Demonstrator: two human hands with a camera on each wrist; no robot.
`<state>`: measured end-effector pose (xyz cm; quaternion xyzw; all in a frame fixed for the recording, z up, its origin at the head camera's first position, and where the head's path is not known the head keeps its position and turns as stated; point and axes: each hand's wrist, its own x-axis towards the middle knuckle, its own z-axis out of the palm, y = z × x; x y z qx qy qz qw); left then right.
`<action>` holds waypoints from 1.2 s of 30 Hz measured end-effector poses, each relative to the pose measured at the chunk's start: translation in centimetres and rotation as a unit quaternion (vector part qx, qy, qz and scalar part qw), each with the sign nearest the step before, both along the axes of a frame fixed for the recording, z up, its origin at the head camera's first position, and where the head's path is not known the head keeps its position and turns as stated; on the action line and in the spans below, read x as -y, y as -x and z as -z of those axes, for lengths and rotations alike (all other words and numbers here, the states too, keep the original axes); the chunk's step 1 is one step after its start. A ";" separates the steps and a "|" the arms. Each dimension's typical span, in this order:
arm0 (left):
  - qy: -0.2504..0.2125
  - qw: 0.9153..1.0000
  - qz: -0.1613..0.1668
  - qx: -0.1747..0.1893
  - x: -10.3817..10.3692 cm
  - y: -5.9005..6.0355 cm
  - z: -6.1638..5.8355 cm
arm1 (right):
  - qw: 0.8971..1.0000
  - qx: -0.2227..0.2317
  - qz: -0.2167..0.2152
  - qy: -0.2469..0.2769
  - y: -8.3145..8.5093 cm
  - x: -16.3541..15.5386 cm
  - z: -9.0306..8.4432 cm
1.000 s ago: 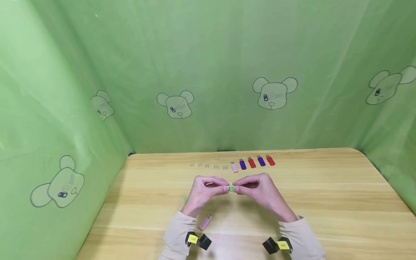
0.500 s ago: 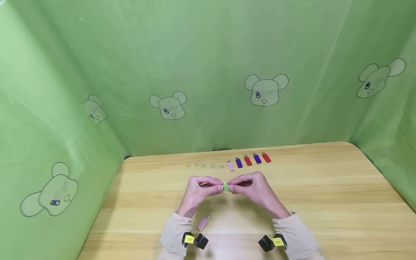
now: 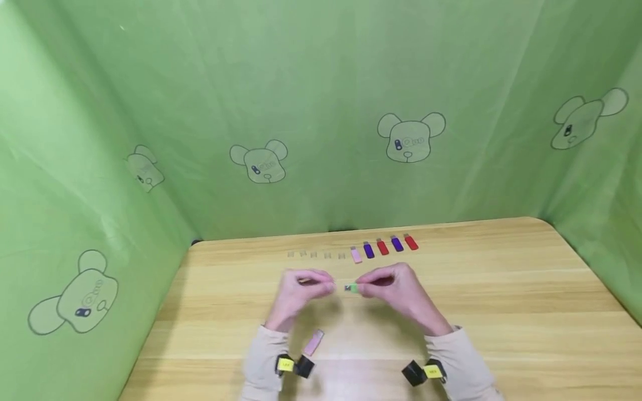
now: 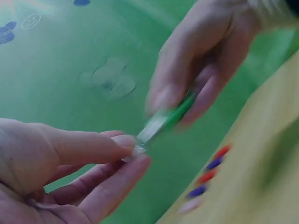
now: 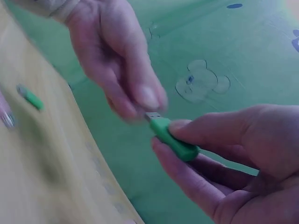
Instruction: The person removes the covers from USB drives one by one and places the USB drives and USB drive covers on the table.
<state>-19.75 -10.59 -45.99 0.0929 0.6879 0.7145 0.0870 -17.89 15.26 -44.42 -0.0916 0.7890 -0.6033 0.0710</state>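
My right hand (image 3: 396,284) pinches a green USB stick (image 5: 174,140) between thumb and fingers above the table. The stick's bare metal plug (image 3: 347,288) points left toward my other hand. My left hand (image 3: 298,289) pinches a small clear cap (image 4: 134,151) at its fingertips, a short gap from the plug in the head view. On the table by my left forearm lies a pink USB stick (image 3: 313,343). Another green USB stick (image 5: 32,98) rests on the table in the right wrist view; in the head view it is hidden.
Along the table's far side runs a slanted row of USB sticks: pink (image 3: 356,255), purple (image 3: 368,250), red (image 3: 383,247), then another purple and red. Left of them several clear caps (image 3: 327,255) lie in line. A green curtain (image 3: 321,184) stands behind the wooden table (image 3: 501,289).
My hands, earlier together at the green USB stick, have parted. The left hand has drawn left with the clear cap, and the plug now shows bare. The head view has shifted slightly.
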 end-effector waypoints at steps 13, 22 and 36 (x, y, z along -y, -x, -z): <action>-0.036 0.995 -0.077 0.048 3.8 1.3 0.1 | 0.994 0.007 0.111 0.004 2.3 -3.6 2.6; 0.003 0.994 -0.113 0.008 3.0 1.8 0.9 | 0.961 0.046 0.267 -0.063 7.3 -10.5 5.1; 0.014 0.986 -0.165 0.005 4.8 2.9 2.2 | 0.935 0.013 0.307 -0.177 13.3 -12.7 7.5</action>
